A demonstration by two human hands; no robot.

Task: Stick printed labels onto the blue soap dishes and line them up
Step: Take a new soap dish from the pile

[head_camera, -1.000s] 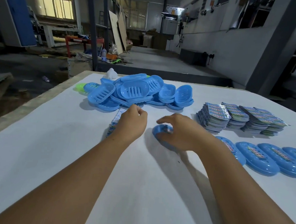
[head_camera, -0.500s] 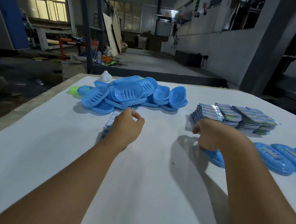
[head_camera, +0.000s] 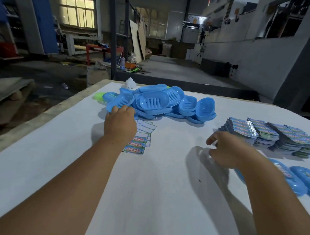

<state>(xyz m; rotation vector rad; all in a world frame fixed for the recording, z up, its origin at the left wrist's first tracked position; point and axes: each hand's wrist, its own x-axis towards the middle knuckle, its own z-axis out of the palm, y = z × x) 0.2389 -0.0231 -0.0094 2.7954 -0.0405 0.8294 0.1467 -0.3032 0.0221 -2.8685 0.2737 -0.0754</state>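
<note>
White surface [head_camera: 145,198], seen from above and behind the hands. Landmark: the heap of blue soap dishes [head_camera: 162,104] at the far middle of the surface.

Left of the heap, at its edge: a green dish [head_camera: 98,96], partly tucked under the blue ones. Just behind the heap's left end, a small white object [head_camera: 130,83]; too small to identify.

Left hand [head_camera: 120,124] reaches to the near-left edge of the heap. Fingertips touch the rim of the tilted front dish [head_camera: 119,102]. Fingers bent over that rim, but whether they actually grip it cannot be told from this angle.

Just in front of the heap, partly under the left hand: a sheet of printed labels [head_camera: 140,140], lying flat, several layers fanned.

Heap itself: dishes piled loosely, most hollow side up, slots showing, some leaning on their neighbours.

Right of the heap and nearer the viewer: right hand [head_camera: 224,150], raised a little above the surface, fingers spread and loosely bent, holding nothing. Its shadow falls on the surface below.

Right of the heap: stacks of printed labels [head_camera: 269,137], several piles side by side.

In front of those stacks, near the right edge: a row of labelled blue dishes [head_camera: 299,179], hollow side down, labels on top, touching or nearly so. The right forearm hides the row's left end.
</note>
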